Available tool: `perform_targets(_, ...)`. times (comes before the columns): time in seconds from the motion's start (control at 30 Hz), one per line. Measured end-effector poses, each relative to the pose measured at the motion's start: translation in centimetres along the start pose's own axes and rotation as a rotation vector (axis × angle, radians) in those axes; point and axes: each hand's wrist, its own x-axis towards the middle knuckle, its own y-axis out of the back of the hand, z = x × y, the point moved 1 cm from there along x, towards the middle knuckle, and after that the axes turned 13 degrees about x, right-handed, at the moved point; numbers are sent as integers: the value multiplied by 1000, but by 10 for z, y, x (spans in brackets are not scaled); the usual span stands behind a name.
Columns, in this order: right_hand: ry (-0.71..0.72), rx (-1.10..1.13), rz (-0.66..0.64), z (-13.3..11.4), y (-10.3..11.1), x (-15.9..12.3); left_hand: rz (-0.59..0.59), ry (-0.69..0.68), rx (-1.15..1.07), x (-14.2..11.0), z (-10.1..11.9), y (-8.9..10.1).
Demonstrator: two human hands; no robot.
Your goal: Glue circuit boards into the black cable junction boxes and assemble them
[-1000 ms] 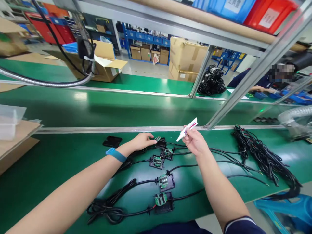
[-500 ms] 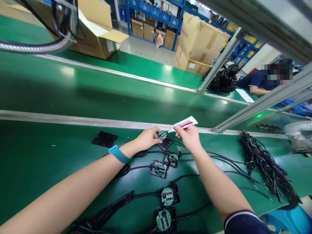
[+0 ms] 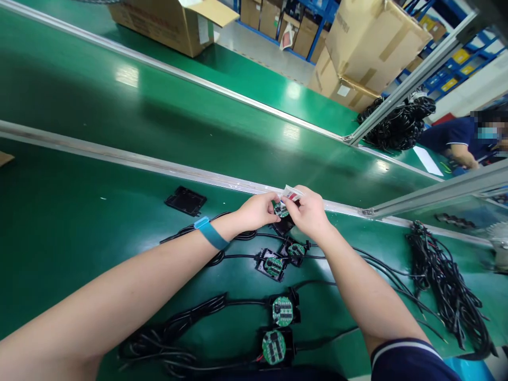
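Stacked cartons (image 3: 369, 47) and blue shelving (image 3: 456, 71) beyond the far bench (image 3: 246, 69) facing us
On that bench we see an open cardboard box (image 3: 159, 24) toward the left; toward the right, a heap of black cable (image 3: 400, 127) shows partly behind a metal post (image 3: 413, 79). Farther right, a co-worker (image 3: 452, 132) in dark blue is near a white sheet (image 3: 427, 160).

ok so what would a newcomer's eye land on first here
Probably the white tube in the right hand, close to a round green board at the left hand. Next comes the teal band on the left wrist, then the bundle of black cables at the right of the green bench.
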Motion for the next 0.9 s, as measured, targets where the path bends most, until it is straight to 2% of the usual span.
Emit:
perform_targets(0.53, 74, -28, -98, 3, -5, 0, 11, 16, 24, 2, -3, -4)
perform_targets(0.9, 81, -36, -35, 3, 7, -6, 1, -16, -57, 1, -3, -3)
